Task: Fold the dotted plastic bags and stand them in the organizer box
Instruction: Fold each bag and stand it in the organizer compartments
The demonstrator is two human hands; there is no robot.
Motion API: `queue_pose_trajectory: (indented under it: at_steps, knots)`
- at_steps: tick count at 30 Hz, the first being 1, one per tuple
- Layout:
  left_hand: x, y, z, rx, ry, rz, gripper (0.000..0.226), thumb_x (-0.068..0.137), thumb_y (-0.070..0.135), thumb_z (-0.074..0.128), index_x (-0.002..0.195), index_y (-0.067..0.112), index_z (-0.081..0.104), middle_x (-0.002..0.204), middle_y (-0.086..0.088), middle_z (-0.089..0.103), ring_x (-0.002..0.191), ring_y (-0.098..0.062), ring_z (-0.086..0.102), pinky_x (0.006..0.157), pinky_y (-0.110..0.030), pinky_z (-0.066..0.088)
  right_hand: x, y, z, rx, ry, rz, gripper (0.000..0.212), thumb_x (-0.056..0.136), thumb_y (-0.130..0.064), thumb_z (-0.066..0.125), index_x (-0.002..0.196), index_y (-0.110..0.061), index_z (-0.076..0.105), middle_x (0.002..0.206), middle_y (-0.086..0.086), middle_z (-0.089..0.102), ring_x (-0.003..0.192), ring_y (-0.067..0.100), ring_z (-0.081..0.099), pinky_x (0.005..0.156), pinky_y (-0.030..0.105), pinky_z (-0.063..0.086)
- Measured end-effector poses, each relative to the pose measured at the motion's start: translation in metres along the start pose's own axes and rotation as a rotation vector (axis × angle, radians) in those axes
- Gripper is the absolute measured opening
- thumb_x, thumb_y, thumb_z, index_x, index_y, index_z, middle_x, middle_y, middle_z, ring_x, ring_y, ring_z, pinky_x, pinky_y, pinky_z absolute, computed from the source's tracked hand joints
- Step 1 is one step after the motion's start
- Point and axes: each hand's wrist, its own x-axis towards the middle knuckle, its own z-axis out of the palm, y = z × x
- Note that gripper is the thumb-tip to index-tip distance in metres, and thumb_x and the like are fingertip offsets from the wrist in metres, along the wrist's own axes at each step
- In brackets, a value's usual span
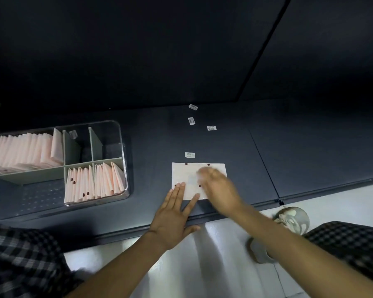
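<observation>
A pale pink dotted plastic bag (187, 173) lies flat on the dark shelf, folded into a rectangle. My left hand (173, 214) rests flat with straight fingers on the bag's near left corner. My right hand (218, 188), blurred by motion, lies over the bag's right half with fingers spread. The clear organizer box (122, 147) stands to the left. Several folded pink bags (22, 151) stand upright in its back left compartment, and more folded bags (93, 183) stand in its front right compartment.
Several small white barcode stickers (190, 155) lie on the shelf beyond the bag. The shelf's front edge (224, 216) runs just under my wrists. Below it is a pale floor with my foot (289, 218) at right. Checked fabric shows at both lower corners.
</observation>
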Motion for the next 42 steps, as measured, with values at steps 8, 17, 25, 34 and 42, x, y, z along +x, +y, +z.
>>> queue_pose_trajectory:
  at_steps: [8, 17, 25, 34, 42]
  knots:
    - [-0.001, 0.001, -0.006, -0.019, -0.017, -0.019, 0.080, 0.087, 0.073, 0.014, 0.139, 0.032, -0.030, 0.147, -0.016, -0.036, 0.138, -0.031, -0.033, 0.114, -0.041, -0.022, -0.079, 0.025, 0.017, -0.370, -0.016, -0.180, 0.051, 0.092, -0.042, 0.043, 0.125, -0.007, 0.060, 0.136, 0.007, 0.053, 0.126, 0.018, 0.051, 0.115, 0.034, 0.018]
    - [0.005, 0.000, -0.022, -0.065, 0.002, -0.063, 0.079, 0.084, 0.075, 0.026, 0.150, 0.036, 0.009, 0.158, -0.015, -0.007, 0.146, -0.026, -0.004, 0.117, -0.036, -0.007, -0.062, 0.048, 0.004, -0.318, 0.132, -0.229, 0.038, 0.074, -0.032, 0.077, 0.106, -0.012, 0.070, 0.114, 0.004, 0.068, 0.103, 0.019, 0.066, 0.094, 0.035, 0.050]
    - [0.029, -0.027, -0.041, -0.134, 0.133, -0.074, 0.070, 0.083, 0.065, 0.050, 0.138, 0.023, 0.039, 0.139, 0.005, 0.037, 0.126, -0.016, 0.035, 0.102, -0.028, 0.022, -0.034, 0.056, 0.000, -0.311, 0.120, -0.351, 0.055, 0.044, -0.004, 0.084, 0.097, -0.013, 0.072, 0.098, 0.002, 0.070, 0.083, 0.019, 0.068, 0.067, 0.025, 0.056]
    - [0.045, -0.047, -0.046, -0.746, 0.278, -0.329, 0.032, 0.078, 0.031, 0.075, 0.107, 0.024, 0.062, 0.100, 0.005, 0.068, 0.093, -0.018, 0.060, 0.083, -0.028, 0.045, -0.002, 0.066, -0.006, 0.635, 0.053, 0.317, 0.006, 0.087, -0.017, 0.065, 0.086, -0.017, 0.059, 0.073, -0.006, 0.061, 0.071, 0.007, 0.053, 0.064, 0.017, 0.039]
    - [0.063, -0.035, -0.054, -0.902, 0.356, -0.633, 0.049, 0.088, 0.019, 0.064, 0.132, 0.016, 0.043, 0.104, -0.003, 0.059, 0.098, -0.027, 0.058, 0.085, -0.038, 0.047, 0.030, 0.065, 0.004, 0.591, 0.077, 0.635, 0.035, 0.089, -0.030, 0.063, 0.065, -0.015, 0.043, 0.057, -0.001, 0.044, 0.059, 0.016, 0.040, 0.055, 0.027, 0.034]
